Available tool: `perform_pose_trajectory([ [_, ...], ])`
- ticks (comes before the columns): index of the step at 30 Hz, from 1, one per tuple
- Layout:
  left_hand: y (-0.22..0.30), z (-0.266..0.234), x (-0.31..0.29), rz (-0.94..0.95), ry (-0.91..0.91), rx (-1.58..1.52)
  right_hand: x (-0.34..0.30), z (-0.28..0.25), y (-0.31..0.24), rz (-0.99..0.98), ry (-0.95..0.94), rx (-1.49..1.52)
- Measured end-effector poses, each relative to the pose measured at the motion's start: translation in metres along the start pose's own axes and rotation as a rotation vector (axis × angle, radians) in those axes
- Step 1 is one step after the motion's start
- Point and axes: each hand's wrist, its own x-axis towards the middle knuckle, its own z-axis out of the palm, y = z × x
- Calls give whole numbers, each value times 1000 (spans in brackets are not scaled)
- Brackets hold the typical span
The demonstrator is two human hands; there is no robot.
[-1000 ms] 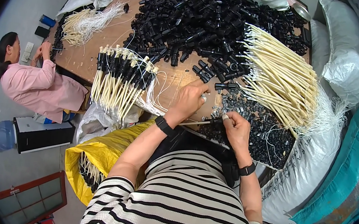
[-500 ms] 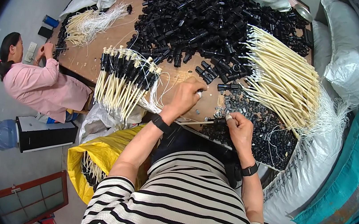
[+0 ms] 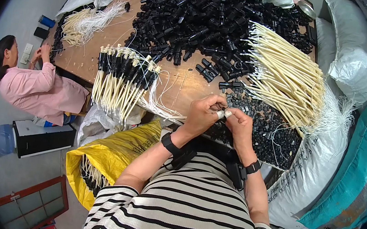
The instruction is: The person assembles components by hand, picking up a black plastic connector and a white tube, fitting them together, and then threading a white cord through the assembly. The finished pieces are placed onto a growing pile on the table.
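My left hand (image 3: 202, 114) and my right hand (image 3: 240, 125) meet at the table's near edge, fingers closed and thumb tips almost touching. Whitish coverings show on both thumb tips. Between the fingertips sits a small black part (image 3: 224, 109), mostly hidden by the fingers. Beside and beneath the right hand spreads a layer of small black pieces (image 3: 275, 146). To the left of my left hand lies a bundle of cream tubes with black fittings (image 3: 126, 80) and white cords. Beyond my right hand rests a thick stack of plain cream tubes (image 3: 286, 77) with white strings.
A large heap of black plastic fittings (image 3: 195, 20) covers the table's far side. White sacks (image 3: 356, 53) and a teal sack (image 3: 346, 166) crowd the right. An open yellow sack (image 3: 117, 150) stands at lower left. A person in pink (image 3: 43, 81) works at the table's left end.
My left hand has moved right and nearer to meet my right hand, which has shifted slightly nearer. The cream tube with a black end seen at my right hand no longer shows.
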Motion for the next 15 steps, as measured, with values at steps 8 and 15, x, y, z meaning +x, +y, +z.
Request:
perform_pose_trajectory([
  [8,-6,-8,0,-126,-70,143,-2,-3,11,-365,111,-685],
  [15,-1,-19,7,144,-7,444,-3,-6,3,-315,6,-433],
])
